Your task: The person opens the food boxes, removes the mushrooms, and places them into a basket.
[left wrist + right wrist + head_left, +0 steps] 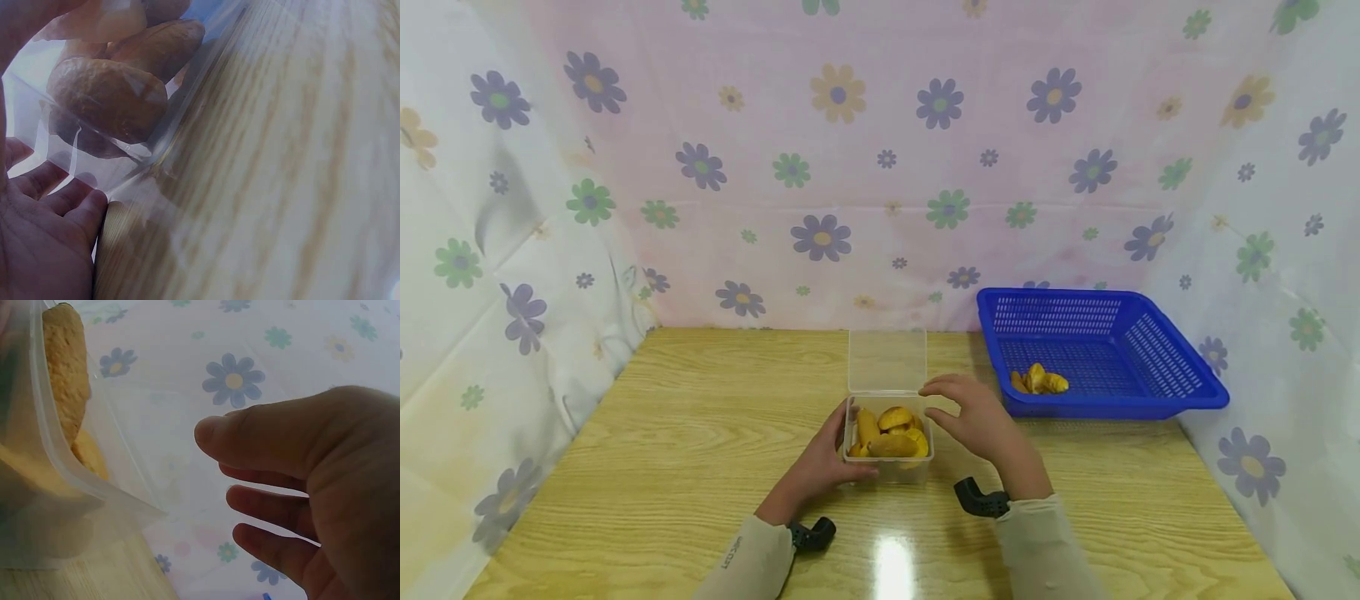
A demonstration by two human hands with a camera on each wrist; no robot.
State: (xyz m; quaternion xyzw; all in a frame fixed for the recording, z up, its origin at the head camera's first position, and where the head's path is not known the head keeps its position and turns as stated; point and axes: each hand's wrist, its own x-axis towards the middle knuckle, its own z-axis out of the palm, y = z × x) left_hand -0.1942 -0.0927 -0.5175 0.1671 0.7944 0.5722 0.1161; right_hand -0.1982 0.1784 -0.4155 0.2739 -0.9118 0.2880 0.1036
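A clear plastic box [889, 471] stands on the table with its hinged lid [887, 360] swung back, away from the person. Inside lie several yellow-brown, lumpy, mushroom-like pieces [892, 446]. My left hand [822, 457] grips the box from its left side, thumb along the front and fingers round the far left; its fingers [47, 181] show through the clear wall. At the box's right rear corner, my right hand [973, 417] holds nothing, its thumb and fingers spread apart. In the right wrist view, this hand [312, 481] is beside the box wall [62, 456] with a gap between.
To the right at the back, a blue perforated plastic basket [1105, 410] holds a few more yellow pieces [1037, 380] in its near left corner. The wood-grain table [700, 417] ends at a flowered cloth [880, 275] behind and at both sides. Each wrist wears a black camera mount [981, 498].
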